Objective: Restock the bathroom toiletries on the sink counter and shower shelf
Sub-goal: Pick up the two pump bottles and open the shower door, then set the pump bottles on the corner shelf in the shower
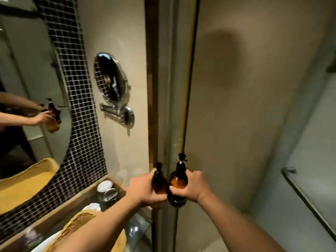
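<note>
The left hand (143,188) gripped a small amber pump bottle (159,182), the right hand (192,186) a bigger one (177,182), both upright before the glass shower door (236,106), beside the sink counter (140,226).

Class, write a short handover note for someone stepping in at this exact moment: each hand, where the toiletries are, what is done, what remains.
Left hand: gripping the smaller amber pump bottle.
Right hand: gripping the larger amber pump bottle.
Both bottles are upright, side by side, in the air before the shower glass door, beside the sink counter.
Done: both bottles in hand.
Left: neither bottle is placed yet; the shower shelf is out of view.
</note>
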